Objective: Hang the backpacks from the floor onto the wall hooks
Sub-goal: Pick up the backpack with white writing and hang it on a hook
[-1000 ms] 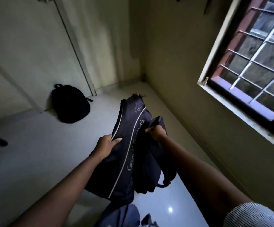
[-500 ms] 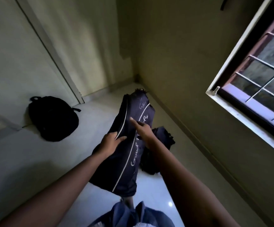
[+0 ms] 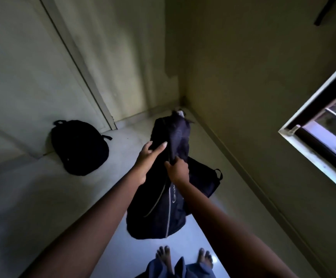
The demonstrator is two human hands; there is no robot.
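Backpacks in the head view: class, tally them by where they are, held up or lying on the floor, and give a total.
Held up in both hands: 1, the navy backpack
On the floor: 2, the black backpack and the dark backpack
Total: 3

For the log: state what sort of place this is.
Likely a bare room corner in a home: painted walls meeting a pale tiled floor, a barred window, and a black backpack lying by the wall.
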